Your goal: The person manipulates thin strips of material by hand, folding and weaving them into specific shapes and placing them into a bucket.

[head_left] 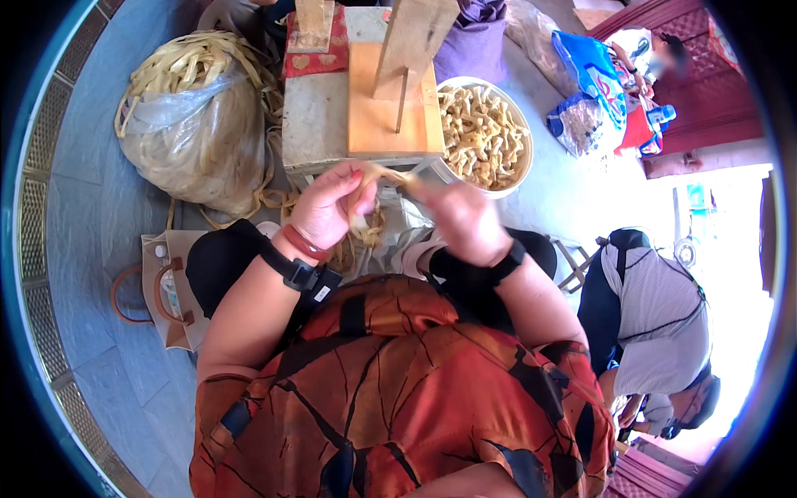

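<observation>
A pale yellow, flat, pliable strip (387, 173) stretches between my two hands, in front of a small table. My left hand (325, 206) pinches one part of it, and a loose end hangs by the fingers. Blurred by motion, my right hand (466, 222) is closed round the other end. Just beyond them lies a wooden board (365, 124) with an upright wooden post (407, 50) and a thin stick. Right of the board, a white round tub (526, 170) holds many small knotted pieces (481, 137) of similar colour.
At the left stands a big clear plastic bag (199, 158) stuffed with long yellowish strips. A beige handbag (178, 319) sits on the tiled floor. More strips (365, 236) hang below my hands. One person (664, 307) bends over at the right; another (635, 50) is farther off, near blue bags (591, 66).
</observation>
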The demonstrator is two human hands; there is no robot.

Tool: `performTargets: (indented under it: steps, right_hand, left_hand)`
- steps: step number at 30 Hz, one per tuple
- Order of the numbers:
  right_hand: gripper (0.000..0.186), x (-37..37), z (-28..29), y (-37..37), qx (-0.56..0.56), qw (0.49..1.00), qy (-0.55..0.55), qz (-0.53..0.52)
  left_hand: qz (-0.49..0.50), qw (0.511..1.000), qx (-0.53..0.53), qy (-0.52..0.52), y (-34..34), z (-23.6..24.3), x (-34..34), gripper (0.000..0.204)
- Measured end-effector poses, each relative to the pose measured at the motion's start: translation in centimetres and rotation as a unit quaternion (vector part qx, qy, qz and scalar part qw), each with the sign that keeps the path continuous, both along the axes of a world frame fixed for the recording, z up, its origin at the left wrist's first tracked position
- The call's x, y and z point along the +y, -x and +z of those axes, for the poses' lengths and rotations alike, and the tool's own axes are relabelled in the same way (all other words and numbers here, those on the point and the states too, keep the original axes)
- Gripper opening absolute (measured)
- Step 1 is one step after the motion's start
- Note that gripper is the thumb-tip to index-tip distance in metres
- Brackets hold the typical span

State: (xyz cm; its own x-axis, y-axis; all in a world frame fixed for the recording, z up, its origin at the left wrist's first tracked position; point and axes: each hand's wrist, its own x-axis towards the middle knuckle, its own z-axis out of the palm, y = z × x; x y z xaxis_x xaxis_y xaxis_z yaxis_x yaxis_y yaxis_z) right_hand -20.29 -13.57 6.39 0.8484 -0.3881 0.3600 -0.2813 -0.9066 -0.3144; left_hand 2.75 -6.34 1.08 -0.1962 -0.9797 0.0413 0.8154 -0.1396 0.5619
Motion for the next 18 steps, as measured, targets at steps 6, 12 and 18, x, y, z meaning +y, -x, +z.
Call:
performTargets:
  steps: [6,12,18]
  right_hand:
    - [0.028,3.3,-0.6,-1.8,-0.104,0.960,-0.256,0.050]
    - [0.015,1.9,-2.4,-1.9,-0.118,0.984,-0.131,-0.018]
    - [0.007,0.3,-6.0,-1.6,-0.234,0.555,-0.794,-0.084]
  left_hand:
    - [0.203,0.660,-0.630,0.355,1.5,1.1,0.5,0.048]
    - [-0.143,0.945,-0.290,0.053,2.2,-0.4,0.8,0.013]
    - [0.181,0.685,-0.633,0.311,2.5,0.1,0.3,0.034]
